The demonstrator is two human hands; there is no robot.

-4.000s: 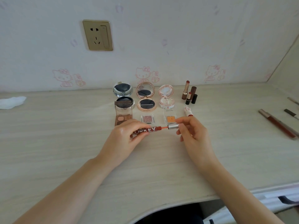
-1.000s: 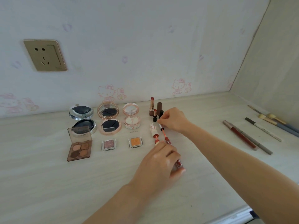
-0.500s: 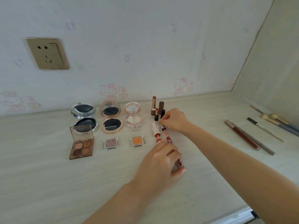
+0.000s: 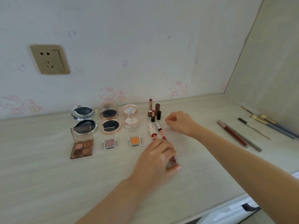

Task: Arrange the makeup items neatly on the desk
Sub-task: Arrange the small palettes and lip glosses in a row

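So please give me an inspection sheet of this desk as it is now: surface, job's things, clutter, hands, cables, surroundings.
Surface: pale wood-grain desk.
Job's things: three open round compacts, eyeshadow palette, two small square pans, upright lipsticks, two opened lip glosses lying side by side.
Clutter: pencils and brushes lie loose at the right.
Hands: left hand holds the gloss tube; right hand holds nothing, fingers loosely curled.
Cables: nothing seen.
Surroundings: wall socket, cartoon-cat stickers, drawer handle.
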